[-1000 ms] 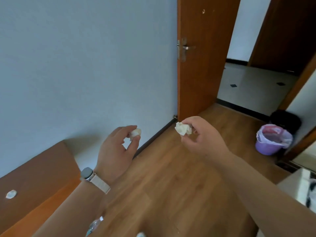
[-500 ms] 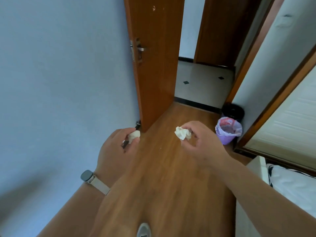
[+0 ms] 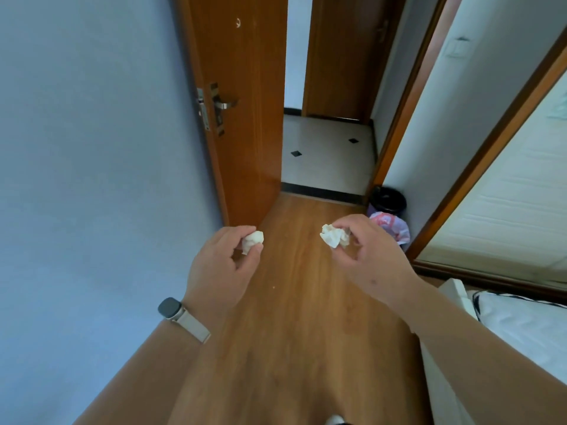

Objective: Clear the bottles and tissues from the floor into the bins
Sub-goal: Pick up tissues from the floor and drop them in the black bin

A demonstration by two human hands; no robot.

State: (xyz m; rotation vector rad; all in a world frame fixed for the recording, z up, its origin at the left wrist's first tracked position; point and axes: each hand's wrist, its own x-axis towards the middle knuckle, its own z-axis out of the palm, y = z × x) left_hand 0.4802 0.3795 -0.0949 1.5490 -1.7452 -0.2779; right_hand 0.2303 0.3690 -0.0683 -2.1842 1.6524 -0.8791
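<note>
Head view down a narrow room; wood floor [image 3: 291, 332] runs ahead to an open doorway, pale tiled floor [image 3: 325, 154] with dark diamond insets beyond a dark threshold strip; blue-grey wall [image 3: 92, 179] on the left; brown door [image 3: 245, 118] swung open beside it, metal handle [image 3: 225, 103] showing. Right side: pale panel in a wood frame [image 3: 506, 210]; white bedding [image 3: 521, 326] at lower right. Black bin [image 3: 388, 199] in the corner by the door frame; purple bin [image 3: 395, 231] with pink-and-white liner just in front of it, partly hidden behind the right hand [image 3: 368, 256]. Right hand pinches a crumpled tissue [image 3: 333, 239] between thumb and fingertips; left hand [image 3: 221, 265], watch [image 3: 170, 308] on the wrist, grips a small tissue ball [image 3: 253, 240] between thumb and forefinger, other fingers curled; both tissues up in the air over the wood floor, short of the bins; tiny pale speck [image 3: 274, 287] on the floor between the hands.
</note>
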